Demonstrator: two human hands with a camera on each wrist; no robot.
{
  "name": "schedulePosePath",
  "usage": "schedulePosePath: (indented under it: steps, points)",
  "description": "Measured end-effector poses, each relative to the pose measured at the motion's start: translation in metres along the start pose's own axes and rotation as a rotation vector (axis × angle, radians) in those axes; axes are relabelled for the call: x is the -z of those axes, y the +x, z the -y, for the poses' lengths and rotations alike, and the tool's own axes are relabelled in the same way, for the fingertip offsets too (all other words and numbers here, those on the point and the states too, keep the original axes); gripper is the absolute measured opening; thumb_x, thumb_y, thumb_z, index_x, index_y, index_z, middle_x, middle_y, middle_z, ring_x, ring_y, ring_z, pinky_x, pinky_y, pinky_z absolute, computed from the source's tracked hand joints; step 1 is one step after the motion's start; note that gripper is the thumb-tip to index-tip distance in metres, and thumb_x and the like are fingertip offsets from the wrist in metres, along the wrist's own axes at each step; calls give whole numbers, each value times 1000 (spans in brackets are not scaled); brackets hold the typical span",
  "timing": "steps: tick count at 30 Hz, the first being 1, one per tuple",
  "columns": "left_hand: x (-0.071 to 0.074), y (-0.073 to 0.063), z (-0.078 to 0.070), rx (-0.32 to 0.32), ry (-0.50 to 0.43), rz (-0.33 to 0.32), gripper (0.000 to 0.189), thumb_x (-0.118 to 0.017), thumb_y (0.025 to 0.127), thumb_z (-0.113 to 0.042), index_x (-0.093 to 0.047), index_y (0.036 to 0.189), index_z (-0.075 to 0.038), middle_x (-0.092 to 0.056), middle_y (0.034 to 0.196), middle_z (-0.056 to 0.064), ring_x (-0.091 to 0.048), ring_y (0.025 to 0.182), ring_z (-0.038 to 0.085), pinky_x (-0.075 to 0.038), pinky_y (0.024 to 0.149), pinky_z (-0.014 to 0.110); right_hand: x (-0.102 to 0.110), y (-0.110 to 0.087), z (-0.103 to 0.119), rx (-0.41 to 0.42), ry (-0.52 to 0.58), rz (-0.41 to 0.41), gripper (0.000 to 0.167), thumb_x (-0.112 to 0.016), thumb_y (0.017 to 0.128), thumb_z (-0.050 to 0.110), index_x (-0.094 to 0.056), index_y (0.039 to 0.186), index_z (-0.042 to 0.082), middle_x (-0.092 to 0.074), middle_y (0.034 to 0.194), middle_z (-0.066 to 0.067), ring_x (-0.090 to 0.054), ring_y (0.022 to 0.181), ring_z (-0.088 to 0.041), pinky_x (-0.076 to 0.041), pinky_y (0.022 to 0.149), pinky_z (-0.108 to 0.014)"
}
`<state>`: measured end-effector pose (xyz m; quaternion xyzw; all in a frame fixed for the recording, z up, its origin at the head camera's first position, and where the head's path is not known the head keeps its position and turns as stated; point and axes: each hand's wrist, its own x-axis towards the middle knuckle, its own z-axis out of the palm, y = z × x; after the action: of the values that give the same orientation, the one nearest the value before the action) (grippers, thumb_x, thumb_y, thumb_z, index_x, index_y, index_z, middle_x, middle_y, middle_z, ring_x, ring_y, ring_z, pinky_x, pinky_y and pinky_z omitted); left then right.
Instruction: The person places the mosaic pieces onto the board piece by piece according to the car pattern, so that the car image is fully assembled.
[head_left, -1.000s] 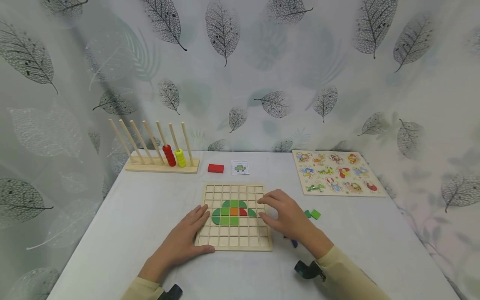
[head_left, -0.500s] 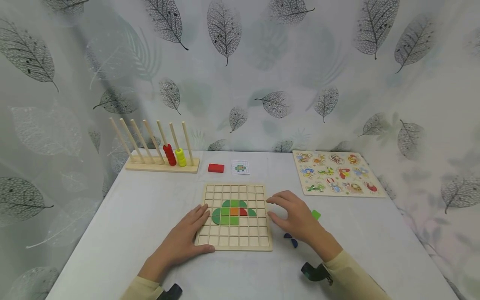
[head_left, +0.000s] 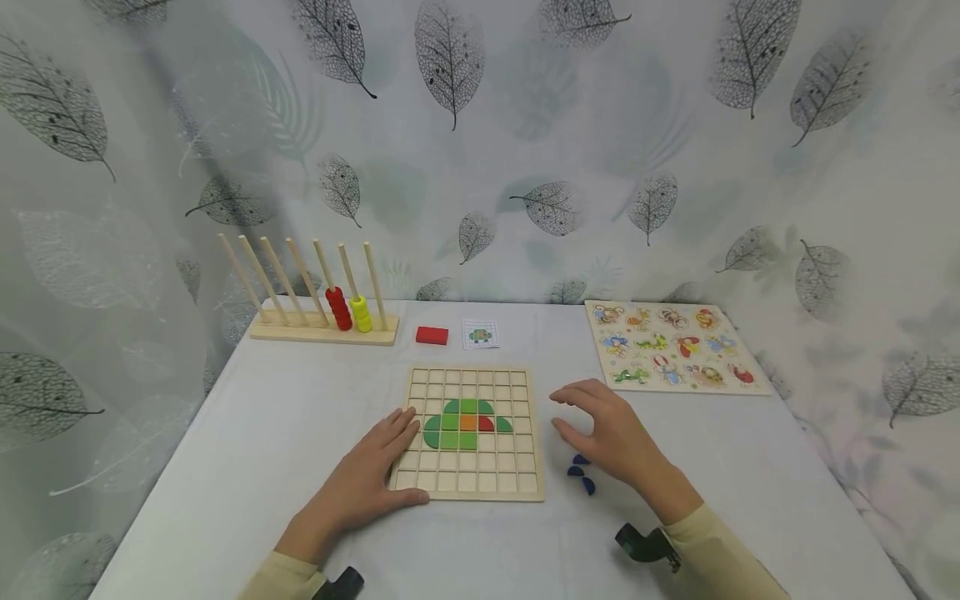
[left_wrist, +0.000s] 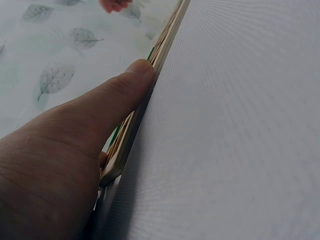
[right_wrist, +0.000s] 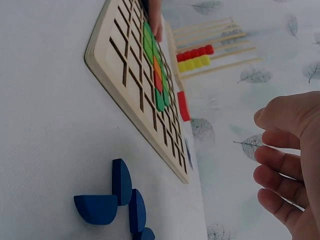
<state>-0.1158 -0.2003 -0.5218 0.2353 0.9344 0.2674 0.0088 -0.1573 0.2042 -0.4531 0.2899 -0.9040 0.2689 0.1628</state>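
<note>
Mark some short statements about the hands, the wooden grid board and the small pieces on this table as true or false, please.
1. The left hand rests on the square wooden grid board. True.
2. The right hand grips a blue piece. False: it hovers open and holds nothing.
3. The dark blue curved pieces lie inside the board. False: they lie on the white table, to the board's right.
4. The green pieces in the board surround an orange square piece. True.
5. The red rectangular block sits on a peg of the wooden rack. False: it lies on the table.
</note>
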Motion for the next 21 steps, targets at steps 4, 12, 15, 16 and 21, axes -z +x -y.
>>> schedulePosePath:
  steps: [4, 12, 15, 16, 21]
  points:
    - [1, 0, 0, 9, 1, 15, 112, -77, 86, -76, -42, 168, -9, -29, 177, 4, -23, 163, 32, -31, 125, 59, 4, -3, -4, -14, -10, -6, 35, -92, 89, 15, -78, 120, 14, -72, 121, 3, -69, 114, -18, -62, 93, -43]
    - [3, -1, -2, 27, -7, 31, 113, -78, 84, -76, -40, 169, -11, -27, 178, 2, -20, 164, 29, -29, 127, 58, 11, -15, -13, -68, -37, -37, 35, -91, 88, 12, -78, 121, 13, -73, 121, 3, -68, 113, -19, -62, 88, -45]
    - [4, 0, -3, 31, -8, 33, 113, -78, 84, -76, -40, 169, -11, -26, 178, 2, -20, 164, 29, -29, 127, 57, 14, -19, -14, -98, -42, -46, 35, -90, 88, 9, -78, 121, 12, -73, 121, 2, -68, 113, -21, -62, 88, -47]
    - [4, 0, -3, 34, -9, 35, 113, -79, 84, -75, -40, 169, -11, -26, 178, 2, -20, 164, 29, -29, 127, 57, 15, -21, -15, -107, -44, -48, 35, -90, 88, 9, -79, 121, 12, -73, 120, 1, -68, 113, -21, -62, 89, -47]
    - [4, 0, -3, 37, -11, 37, 114, -79, 84, -75, -40, 169, -11, -27, 178, 2, -21, 164, 29, -29, 127, 57, 22, -25, -19, -129, -48, -64, 35, -90, 87, 6, -79, 121, 10, -73, 120, 0, -68, 114, -23, -61, 92, -49]
